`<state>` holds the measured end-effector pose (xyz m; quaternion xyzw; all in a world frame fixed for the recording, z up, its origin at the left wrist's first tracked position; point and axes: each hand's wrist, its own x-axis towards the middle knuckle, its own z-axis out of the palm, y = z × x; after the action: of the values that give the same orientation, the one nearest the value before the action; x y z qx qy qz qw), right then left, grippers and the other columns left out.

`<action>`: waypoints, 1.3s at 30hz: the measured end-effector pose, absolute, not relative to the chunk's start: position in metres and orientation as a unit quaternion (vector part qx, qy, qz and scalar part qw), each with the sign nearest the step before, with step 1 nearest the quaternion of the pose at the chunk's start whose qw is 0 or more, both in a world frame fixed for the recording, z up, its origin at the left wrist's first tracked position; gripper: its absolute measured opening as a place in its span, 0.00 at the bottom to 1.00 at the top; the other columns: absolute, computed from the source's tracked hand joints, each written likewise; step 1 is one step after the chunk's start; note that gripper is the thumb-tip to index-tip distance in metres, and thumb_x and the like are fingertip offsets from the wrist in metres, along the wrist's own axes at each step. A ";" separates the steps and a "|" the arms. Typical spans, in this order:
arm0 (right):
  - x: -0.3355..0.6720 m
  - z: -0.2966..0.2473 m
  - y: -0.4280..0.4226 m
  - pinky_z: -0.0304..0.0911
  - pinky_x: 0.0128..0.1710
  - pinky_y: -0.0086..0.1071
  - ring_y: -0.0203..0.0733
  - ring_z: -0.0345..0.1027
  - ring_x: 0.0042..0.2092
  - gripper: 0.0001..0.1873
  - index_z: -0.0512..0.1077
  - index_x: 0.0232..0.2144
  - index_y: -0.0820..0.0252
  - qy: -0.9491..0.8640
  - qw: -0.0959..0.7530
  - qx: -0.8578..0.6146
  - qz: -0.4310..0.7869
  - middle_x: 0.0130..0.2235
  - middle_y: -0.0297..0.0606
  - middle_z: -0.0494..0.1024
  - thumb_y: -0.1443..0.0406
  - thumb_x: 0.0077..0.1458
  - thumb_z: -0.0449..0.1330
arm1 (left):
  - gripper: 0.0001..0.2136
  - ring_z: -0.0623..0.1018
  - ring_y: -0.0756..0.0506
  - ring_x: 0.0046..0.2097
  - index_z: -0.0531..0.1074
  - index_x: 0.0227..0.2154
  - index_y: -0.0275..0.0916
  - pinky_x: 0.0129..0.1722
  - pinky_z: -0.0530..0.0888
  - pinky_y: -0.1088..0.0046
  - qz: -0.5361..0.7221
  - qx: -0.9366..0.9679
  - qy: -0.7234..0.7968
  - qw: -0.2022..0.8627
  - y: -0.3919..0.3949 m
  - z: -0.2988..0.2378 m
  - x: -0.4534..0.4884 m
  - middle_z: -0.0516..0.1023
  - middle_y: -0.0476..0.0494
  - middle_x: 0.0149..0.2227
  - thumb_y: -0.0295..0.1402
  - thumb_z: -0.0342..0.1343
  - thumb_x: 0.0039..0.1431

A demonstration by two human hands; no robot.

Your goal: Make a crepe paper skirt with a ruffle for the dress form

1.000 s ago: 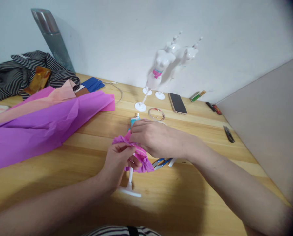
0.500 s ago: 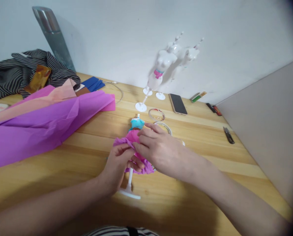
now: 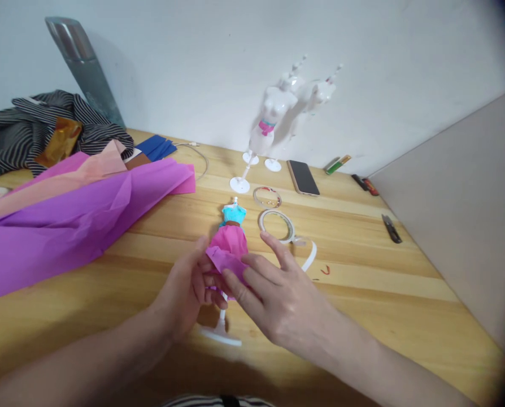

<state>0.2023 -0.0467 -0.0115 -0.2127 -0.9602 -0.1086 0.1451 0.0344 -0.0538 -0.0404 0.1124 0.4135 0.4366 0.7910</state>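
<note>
Right hand (image 3: 286,302) lower, open, on skirt (image 3: 230,249)

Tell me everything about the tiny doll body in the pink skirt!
The little mannequin is a small headless figure on a thin white pole with a round white base. It wears a turquoise top, a brown waistband and a crinkly pink skirt that looks like paper. It stands on the wooden table. The left hand grips the skirt from the side, and fingers of the right hand press a purple fold against its front.
</note>
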 end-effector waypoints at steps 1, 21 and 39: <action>0.202 -0.013 -0.049 0.55 0.55 0.59 0.45 0.68 0.36 0.14 0.75 0.39 0.69 -0.960 0.150 -0.212 -0.104 0.28 0.42 0.76 0.74 0.60 0.50 | 0.18 0.69 0.51 0.19 0.71 0.22 0.35 0.15 0.67 0.77 0.431 0.118 0.425 0.787 -0.053 -0.041 0.035 0.72 0.48 0.19 0.48 0.61 0.44; 0.192 -0.031 -0.026 0.51 0.24 0.26 0.31 0.58 0.23 0.06 0.68 0.24 0.61 -0.779 0.233 -0.497 0.303 0.21 0.29 0.67 0.71 0.51 0.59 | 0.15 0.71 0.53 0.18 0.70 0.20 0.34 0.15 0.62 0.83 0.461 0.086 0.471 0.747 -0.058 -0.050 0.043 0.73 0.50 0.16 0.36 0.70 0.37; 0.182 -0.003 -0.033 0.47 0.24 0.29 0.35 0.58 0.25 0.07 0.65 0.28 0.62 -0.875 0.165 -0.430 0.148 0.25 0.34 0.68 0.71 0.57 0.51 | 0.12 0.72 0.53 0.19 0.72 0.22 0.34 0.17 0.63 0.80 0.470 0.088 0.410 0.776 -0.062 -0.055 0.044 0.74 0.50 0.19 0.37 0.67 0.42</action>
<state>0.1816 -0.0332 -0.0028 -0.4305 -0.8750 0.1482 0.1649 0.0438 -0.0623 -0.0554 0.0880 0.4101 0.4704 0.7764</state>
